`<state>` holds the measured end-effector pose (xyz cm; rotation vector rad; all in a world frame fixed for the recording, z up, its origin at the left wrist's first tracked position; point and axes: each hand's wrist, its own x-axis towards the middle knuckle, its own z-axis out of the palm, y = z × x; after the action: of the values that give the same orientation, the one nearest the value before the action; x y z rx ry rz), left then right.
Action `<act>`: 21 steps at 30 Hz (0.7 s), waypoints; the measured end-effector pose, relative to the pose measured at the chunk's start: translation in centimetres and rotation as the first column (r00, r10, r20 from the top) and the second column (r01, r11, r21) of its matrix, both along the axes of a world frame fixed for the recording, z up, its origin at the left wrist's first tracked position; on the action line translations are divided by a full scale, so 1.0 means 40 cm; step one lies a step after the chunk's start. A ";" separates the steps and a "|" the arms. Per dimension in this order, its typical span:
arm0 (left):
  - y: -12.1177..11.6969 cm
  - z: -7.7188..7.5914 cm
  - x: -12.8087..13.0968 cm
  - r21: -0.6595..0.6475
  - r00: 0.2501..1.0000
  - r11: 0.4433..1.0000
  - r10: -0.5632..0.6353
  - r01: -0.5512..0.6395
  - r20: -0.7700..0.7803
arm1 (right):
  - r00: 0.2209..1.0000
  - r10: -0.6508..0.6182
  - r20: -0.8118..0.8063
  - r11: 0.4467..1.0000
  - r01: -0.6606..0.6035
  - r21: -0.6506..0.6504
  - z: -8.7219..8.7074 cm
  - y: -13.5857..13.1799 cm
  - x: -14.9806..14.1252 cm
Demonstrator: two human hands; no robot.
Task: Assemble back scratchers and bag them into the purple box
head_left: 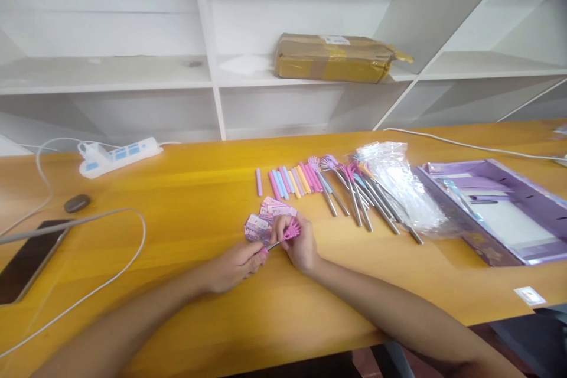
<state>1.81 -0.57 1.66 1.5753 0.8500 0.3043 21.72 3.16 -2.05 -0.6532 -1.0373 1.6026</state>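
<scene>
A pink back scratcher (292, 230) with a claw-shaped head and a metal rod is held between both hands. My left hand (239, 264) is closed around its pink handle end, most of which the fingers hide. My right hand (302, 248) grips the rod close to the claw head. Just behind the hands, printed cards (259, 224) lie fanned in a pile. Further back is a row of pink, blue, purple and orange handle sleeves (290, 182). To their right, several back scratchers (358, 195) with bare metal rods lie in a loose group.
Clear plastic bags (398, 189) lie beside a purple open box (500, 254) on the right. A power strip (121, 156), a dark earbud case (77, 203), a phone (31, 260) and white cables occupy the left. On the shelf behind sits a taped carton (332, 62).
</scene>
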 end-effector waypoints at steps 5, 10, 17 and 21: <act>0.002 0.000 0.007 -0.030 1.000 0.999 0.014 -0.013 0.018 | 0.997 0.005 0.082 0.999 -0.009 0.050 0.031 0.024 0.022; 0.006 -0.001 -0.001 -0.027 0.999 1.000 0.008 -0.006 0.043 | 0.990 -0.139 0.028 0.983 0.134 0.123 0.092 0.070 0.095; 0.016 0.003 0.000 0.194 0.992 0.973 -0.118 0.126 -0.053 | 0.972 -0.230 -0.041 0.961 0.234 0.151 0.221 0.135 0.381; 0.013 -0.003 -0.008 0.298 0.979 0.935 -0.168 0.195 -0.114 | 0.804 -0.524 -0.281 0.847 0.526 -0.073 0.336 0.121 0.582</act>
<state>1.50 -0.07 1.54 1.9574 0.7413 0.2439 44.99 8.00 11.41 -0.6091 -0.5718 1.1538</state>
